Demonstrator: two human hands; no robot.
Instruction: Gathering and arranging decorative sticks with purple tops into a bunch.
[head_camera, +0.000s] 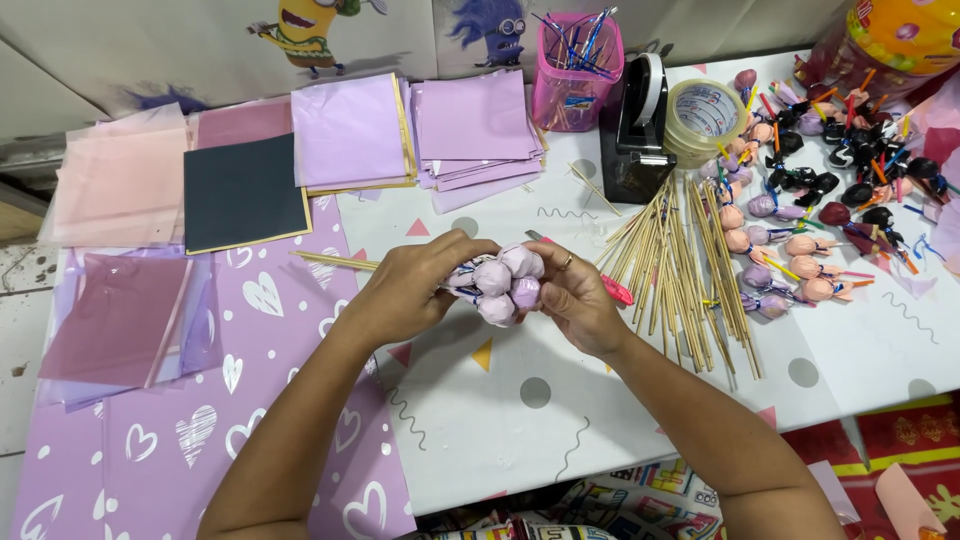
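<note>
A small bunch of wrapped lollipops (505, 285) in pale purple paper sits between both hands, just above the white patterned table (520, 400). The left hand (405, 290) is closed around the gathered sticks — the surest place to hold, by the look of it — while the right hand (575, 295) pinches the round heads together. The bunch looks light, its wrapping thin and easily crushed. Bamboo skewers (680, 270) lie just to the right, a tape dispenser (640, 125) behind them.
</note>
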